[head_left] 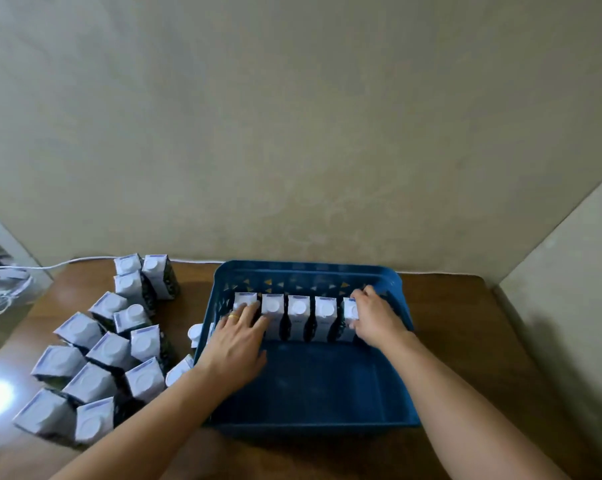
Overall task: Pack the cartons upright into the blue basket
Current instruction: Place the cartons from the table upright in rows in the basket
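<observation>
Five cartons (pixel 298 315) upright in a row along the far side of the blue basket (pixel 313 271), white caps up, near half of the basket floor bare. Left hand (pixel 239 344) with a gold ring (pixel 233 317), fingers straight and resting on the two leftmost cartons; right hand (pixel 374 318) curled around the rightmost carton (pixel 350 310), gripping it from the side. More cartons (pixel 105 351) clustered upright on the wooden table (pixel 465 341), left of the basket, with a white cable (pixel 85 260) along the wall behind.

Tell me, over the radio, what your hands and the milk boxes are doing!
Left hand flat against the row's left cartons. Right hand gripping the rightmost carton. Five upright in the blue basket. Nothing blocking.
</observation>
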